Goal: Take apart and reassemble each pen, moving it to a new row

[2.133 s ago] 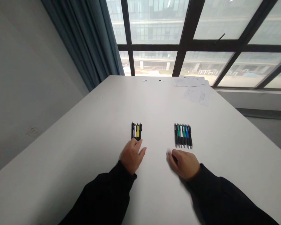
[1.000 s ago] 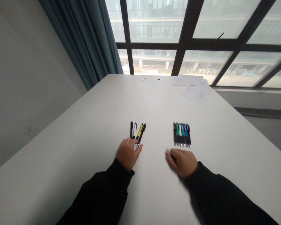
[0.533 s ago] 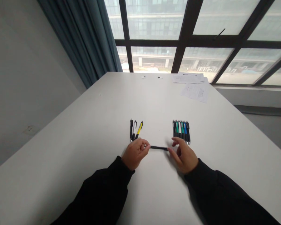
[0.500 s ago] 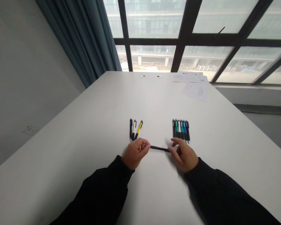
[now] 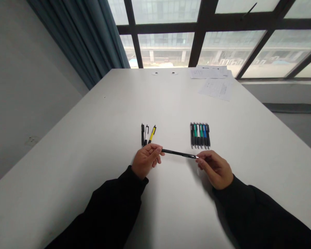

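Observation:
Between my hands a black pen [image 5: 178, 153] is held lengthwise above the table. My left hand [image 5: 146, 159] pinches its left end between thumb and fingers. At the other end, the thumb and fingertips of my right hand [image 5: 215, 168] close on the pen's tip. Just beyond my left hand lie a black pen [image 5: 142, 134], a white-and-black pen [image 5: 146, 134] and a yellow-and-black pen [image 5: 152, 133], their near ends partly hidden by the hand. Beyond my right hand, several pens [image 5: 200, 135] in black, green, white and blue lie side by side in a tight row.
All the pens lie on a white table [image 5: 168, 107]. Loose papers [image 5: 215, 88] rest at its far right corner, near the window [image 5: 166, 48]. A blue curtain [image 5: 83, 38] hangs at the left, beside a grey wall.
My right hand has moved right and closed on the pen's tip, showing more of the pen. The view has tilted down slightly. The pens on the table keep their places.

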`<state>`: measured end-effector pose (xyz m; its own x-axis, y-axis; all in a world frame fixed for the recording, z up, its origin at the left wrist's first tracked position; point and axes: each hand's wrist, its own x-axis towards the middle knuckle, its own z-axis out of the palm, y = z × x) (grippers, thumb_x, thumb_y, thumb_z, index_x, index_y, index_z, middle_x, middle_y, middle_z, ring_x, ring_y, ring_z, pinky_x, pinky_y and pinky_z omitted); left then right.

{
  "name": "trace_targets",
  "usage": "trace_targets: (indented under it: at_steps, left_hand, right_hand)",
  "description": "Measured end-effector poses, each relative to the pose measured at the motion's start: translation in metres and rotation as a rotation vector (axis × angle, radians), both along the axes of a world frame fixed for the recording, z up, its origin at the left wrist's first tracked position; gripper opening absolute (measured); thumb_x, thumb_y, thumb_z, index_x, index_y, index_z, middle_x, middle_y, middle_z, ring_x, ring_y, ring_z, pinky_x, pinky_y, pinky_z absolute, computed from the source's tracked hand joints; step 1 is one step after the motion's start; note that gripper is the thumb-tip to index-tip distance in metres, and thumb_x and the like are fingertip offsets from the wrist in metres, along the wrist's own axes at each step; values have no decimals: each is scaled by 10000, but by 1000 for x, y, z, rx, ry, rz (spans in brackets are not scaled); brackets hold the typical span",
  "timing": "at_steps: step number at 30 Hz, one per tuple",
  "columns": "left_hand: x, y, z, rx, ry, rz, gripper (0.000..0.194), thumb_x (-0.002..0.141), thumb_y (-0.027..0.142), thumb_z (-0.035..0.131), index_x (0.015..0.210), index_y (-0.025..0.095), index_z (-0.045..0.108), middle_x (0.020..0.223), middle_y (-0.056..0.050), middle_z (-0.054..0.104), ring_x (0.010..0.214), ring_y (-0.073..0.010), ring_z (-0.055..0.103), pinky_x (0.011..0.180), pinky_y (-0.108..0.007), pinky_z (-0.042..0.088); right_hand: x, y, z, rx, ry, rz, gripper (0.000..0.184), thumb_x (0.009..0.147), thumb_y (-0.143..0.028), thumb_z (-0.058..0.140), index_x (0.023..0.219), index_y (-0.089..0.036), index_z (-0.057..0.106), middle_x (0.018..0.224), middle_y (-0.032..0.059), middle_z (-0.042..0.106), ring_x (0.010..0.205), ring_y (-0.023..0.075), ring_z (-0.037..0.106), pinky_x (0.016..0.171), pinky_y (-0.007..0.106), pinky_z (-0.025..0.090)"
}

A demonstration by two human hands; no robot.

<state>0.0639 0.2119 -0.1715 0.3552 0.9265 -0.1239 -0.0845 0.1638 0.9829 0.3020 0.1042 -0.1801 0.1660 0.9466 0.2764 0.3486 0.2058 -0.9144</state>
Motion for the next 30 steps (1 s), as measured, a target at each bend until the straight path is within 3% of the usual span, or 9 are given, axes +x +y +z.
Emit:
trace_targets:
  at_steps: [8, 13, 18, 22, 30]
  left_hand:
    - [-2, 1, -5, -21, -80, -29, 352, 804, 445, 699, 924, 117, 656, 760, -66, 707, 492, -80, 553, 385, -179, 349]
    - [-2, 2, -5, -19, -84, -28, 352, 796, 444, 699, 911, 114, 661, 749, -73, 709, 492, -87, 555, 396, -189, 357]
    - [-3, 2, 0, 25, -44, -45, 352, 787, 434, 702, 910, 105, 667, 752, -86, 716, 493, -94, 555, 398, -196, 370]
    - [-4, 2, 2, 55, -44, -46, 355, 786, 426, 701, 929, 102, 684, 734, -83, 709, 490, -97, 549, 392, -201, 385]
    - [-5, 1, -4, 159, -20, -35, 261, 796, 334, 708, 947, 120, 704, 672, -36, 659, 518, -99, 553, 417, -196, 428]
  right_hand:
    - [0, 10, -9, -11, 178, -64, 236, 855, -293, 695, 1049, -205, 594, 787, 20, 621, 599, 135, 594, 542, 271, 533]
    - [3, 8, -9, -59, 108, -36, 117, 891, -296, 652, 920, -188, 617, 688, 2, 583, 543, 122, 574, 511, 261, 507]
    - [-1, 5, -6, -48, 220, -1, 183, 897, -300, 643, 1046, -200, 604, 726, 8, 598, 583, 146, 605, 502, 279, 523]
    - [0, 5, -7, -76, 154, -12, 134, 920, -310, 614, 957, -182, 620, 681, 18, 623, 552, 138, 594, 523, 282, 513]
    - [1, 6, -7, -4, 118, -56, 143, 873, -288, 673, 977, -201, 629, 748, 18, 606, 563, 137, 597, 498, 274, 515]
